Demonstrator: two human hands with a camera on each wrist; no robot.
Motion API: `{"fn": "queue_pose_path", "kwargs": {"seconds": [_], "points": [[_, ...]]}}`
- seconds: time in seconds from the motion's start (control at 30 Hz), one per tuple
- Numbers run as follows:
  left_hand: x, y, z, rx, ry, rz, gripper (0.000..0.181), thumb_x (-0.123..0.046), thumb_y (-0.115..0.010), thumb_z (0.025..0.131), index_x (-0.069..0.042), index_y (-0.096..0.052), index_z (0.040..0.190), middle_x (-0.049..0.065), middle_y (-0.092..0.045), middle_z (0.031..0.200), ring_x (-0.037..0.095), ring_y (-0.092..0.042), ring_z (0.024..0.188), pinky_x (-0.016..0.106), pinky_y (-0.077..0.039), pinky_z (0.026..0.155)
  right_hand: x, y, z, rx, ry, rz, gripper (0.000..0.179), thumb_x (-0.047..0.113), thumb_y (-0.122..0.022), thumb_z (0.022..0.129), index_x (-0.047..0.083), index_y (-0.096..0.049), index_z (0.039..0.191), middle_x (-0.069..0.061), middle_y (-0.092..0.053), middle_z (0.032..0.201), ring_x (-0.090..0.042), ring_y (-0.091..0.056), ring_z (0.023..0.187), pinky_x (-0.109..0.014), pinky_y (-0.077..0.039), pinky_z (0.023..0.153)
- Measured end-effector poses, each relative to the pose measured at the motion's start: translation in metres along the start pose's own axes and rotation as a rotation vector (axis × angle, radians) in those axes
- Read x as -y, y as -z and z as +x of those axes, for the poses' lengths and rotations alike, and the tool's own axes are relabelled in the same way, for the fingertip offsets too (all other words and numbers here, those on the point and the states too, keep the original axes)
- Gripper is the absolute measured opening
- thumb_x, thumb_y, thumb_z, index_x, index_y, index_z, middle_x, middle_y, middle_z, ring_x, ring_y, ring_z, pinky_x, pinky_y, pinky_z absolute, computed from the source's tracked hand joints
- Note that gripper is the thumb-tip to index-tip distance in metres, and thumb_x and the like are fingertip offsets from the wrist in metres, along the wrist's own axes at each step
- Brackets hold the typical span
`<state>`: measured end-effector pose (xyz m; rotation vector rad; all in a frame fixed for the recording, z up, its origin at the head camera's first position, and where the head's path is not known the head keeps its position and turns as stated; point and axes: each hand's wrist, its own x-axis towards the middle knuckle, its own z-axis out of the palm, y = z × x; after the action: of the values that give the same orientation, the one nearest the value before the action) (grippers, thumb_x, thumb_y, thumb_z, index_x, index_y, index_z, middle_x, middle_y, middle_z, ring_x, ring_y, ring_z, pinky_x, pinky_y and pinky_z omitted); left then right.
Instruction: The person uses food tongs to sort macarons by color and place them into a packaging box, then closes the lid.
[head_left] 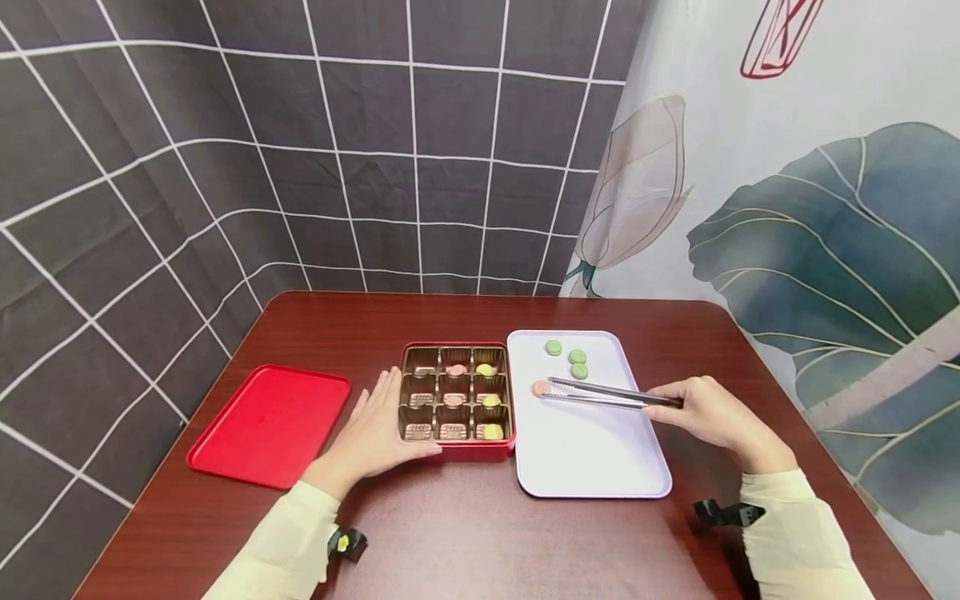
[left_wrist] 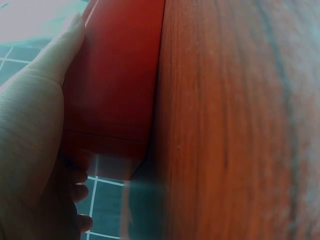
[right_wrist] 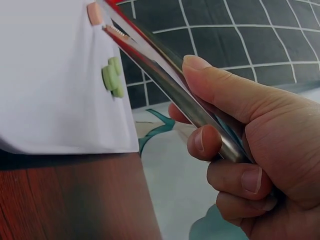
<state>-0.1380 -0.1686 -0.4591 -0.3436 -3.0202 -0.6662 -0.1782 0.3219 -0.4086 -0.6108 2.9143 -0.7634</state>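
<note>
My right hand [head_left: 701, 408] grips a pair of metal tongs [right_wrist: 185, 95] near their rear end. The parted tong tips are beside a pink macaron [head_left: 540, 389] on the white tray [head_left: 592, 458]. Several green macarons [head_left: 580, 371] lie farther back on that tray. My left hand [head_left: 371, 433] rests against the left front corner of a red box [head_left: 472, 451], thumb along its front wall and fingers by its left side. Inside the box, a divided insert holds pink macarons [head_left: 453, 400] in its middle column and yellow macarons [head_left: 492, 432] in its right column.
A red tray [head_left: 266, 425] lies on the wooden table [head_left: 480, 533] to the left of the box. The white tray adjoins the box's right side. Behind the table hang a dark gridded curtain [head_left: 367, 183] and a pale curtain with leaf prints [head_left: 840, 242].
</note>
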Motion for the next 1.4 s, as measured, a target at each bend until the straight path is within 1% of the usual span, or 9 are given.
{"fn": "queue_pose_path", "kwargs": {"seconds": [0.13,0.3,0.37,0.53,0.77,0.93,1.23,1.4], "points": [[0.0,0.0,0.0,0.001,-0.001,-0.003,0.138,-0.09,-0.055,0.059,0.001,-0.01,0.153,0.018,-0.013,0.159,0.03,-0.008,0.146,0.053,-0.015,0.114,0.001,-0.002,0.003,0.013,-0.003,-0.002,0.03,0.028,-0.078,0.081,0.009,-0.076,0.104,0.005,-0.071,0.084,-0.01,-0.056,0.066,-0.024,-0.049,0.059],[0.0,0.0,0.0,0.004,0.0,-0.005,0.137,-0.09,-0.055,0.06,0.001,-0.01,0.153,0.017,-0.013,0.159,0.03,-0.008,0.146,0.054,-0.015,0.114,0.001,-0.004,0.005,0.027,-0.025,0.012,0.03,0.028,-0.079,0.081,0.009,-0.076,0.104,0.002,-0.072,0.088,-0.011,-0.059,0.07,-0.024,-0.053,0.065],[-0.001,0.001,0.0,0.005,0.002,-0.007,0.137,-0.089,-0.055,0.06,0.0,-0.01,0.153,0.017,-0.013,0.159,0.03,-0.008,0.147,0.054,-0.015,0.114,0.002,-0.005,0.006,0.029,-0.03,0.014,0.03,0.028,-0.079,0.08,0.009,-0.076,0.103,0.003,-0.072,0.087,-0.011,-0.059,0.069,-0.024,-0.053,0.064],[-0.001,0.0,0.0,0.002,0.001,-0.009,0.136,-0.089,-0.056,0.06,0.0,-0.011,0.153,0.017,-0.014,0.159,0.03,-0.009,0.146,0.054,-0.016,0.114,0.001,-0.006,0.007,0.027,-0.009,-0.004,0.031,0.026,-0.079,0.08,0.007,-0.075,0.105,0.002,-0.072,0.087,-0.012,-0.056,0.067,-0.024,-0.05,0.059],[-0.001,0.0,0.0,0.0,-0.003,-0.006,0.136,-0.088,-0.056,0.06,0.001,-0.012,0.153,0.018,-0.015,0.158,0.031,-0.009,0.146,0.055,-0.016,0.114,0.0,-0.01,0.01,0.011,0.014,-0.026,0.034,0.025,-0.079,0.08,0.003,-0.074,0.106,0.0,-0.072,0.087,-0.012,-0.055,0.065,-0.024,-0.047,0.056],[-0.002,0.0,0.0,-0.008,-0.009,-0.013,0.136,-0.088,-0.058,0.06,0.001,-0.013,0.152,0.019,-0.016,0.158,0.031,-0.01,0.146,0.055,-0.017,0.113,0.0,-0.011,0.011,0.011,0.015,-0.03,0.031,0.025,-0.079,0.08,0.005,-0.075,0.103,0.003,-0.071,0.084,-0.011,-0.055,0.064,-0.024,-0.046,0.055],[-0.002,0.001,-0.001,-0.01,-0.009,-0.021,0.136,-0.086,-0.06,0.06,0.002,-0.013,0.152,0.019,-0.016,0.158,0.032,-0.011,0.146,0.055,-0.018,0.113,0.0,-0.011,0.011,0.026,-0.01,-0.02,0.029,0.025,-0.078,0.081,0.006,-0.075,0.103,0.002,-0.072,0.086,-0.013,-0.056,0.067,-0.025,-0.047,0.057],[-0.002,0.001,-0.001,-0.001,-0.002,-0.016,0.137,-0.088,-0.057,0.059,0.001,-0.012,0.152,0.018,-0.015,0.158,0.03,-0.01,0.146,0.054,-0.017,0.114,-0.001,-0.011,0.011,0.021,0.003,-0.024,0.027,0.025,-0.078,0.081,0.008,-0.076,0.102,0.004,-0.071,0.084,-0.012,-0.055,0.066,-0.024,-0.045,0.056]]}}
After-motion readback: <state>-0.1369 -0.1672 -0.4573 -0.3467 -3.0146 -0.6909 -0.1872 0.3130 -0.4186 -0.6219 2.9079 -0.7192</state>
